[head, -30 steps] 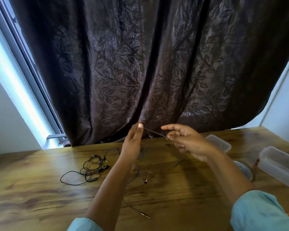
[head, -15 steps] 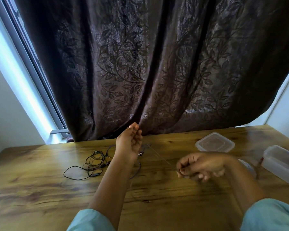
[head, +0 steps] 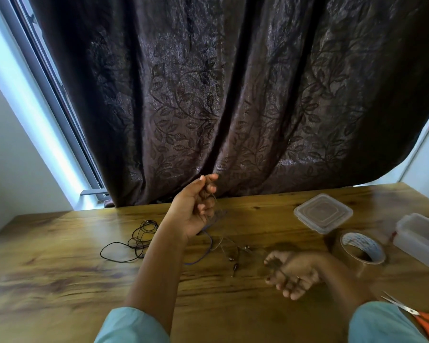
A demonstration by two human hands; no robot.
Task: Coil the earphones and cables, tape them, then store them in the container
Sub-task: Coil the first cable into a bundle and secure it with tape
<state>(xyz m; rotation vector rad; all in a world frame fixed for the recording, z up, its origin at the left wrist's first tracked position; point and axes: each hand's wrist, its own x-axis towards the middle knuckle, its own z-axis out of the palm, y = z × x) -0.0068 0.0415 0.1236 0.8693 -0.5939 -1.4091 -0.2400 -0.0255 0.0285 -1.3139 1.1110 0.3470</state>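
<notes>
Left hand: the left hand (head: 196,209) is raised above the surface (head: 60,280), its grip pinched together on one end of the thin earphone wire (head: 229,246).
Right hand: the right hand (head: 292,274) is low, palm up, fingers curled; the wire seems to cross the palm, but with the blur I cannot tell whether the grip is truly clamped on it.
Earphones: the wire droops from the left hand in loose loops onto the wood between the two hands, small plugs or buds lying just beside it.
Other cable: a black cable (head: 136,241) sits in an untidy bundle near the left forearm, untouched.
Handling: very light, limp and springy, I'd say; it will tangle and slip. Best pinched near the end and wound around the fingers, not tugged at the buds.
Supplies: tape roll (head: 362,247), scissors (head: 421,315), lid (head: 323,212) and container (head: 421,240) wait on the right.
</notes>
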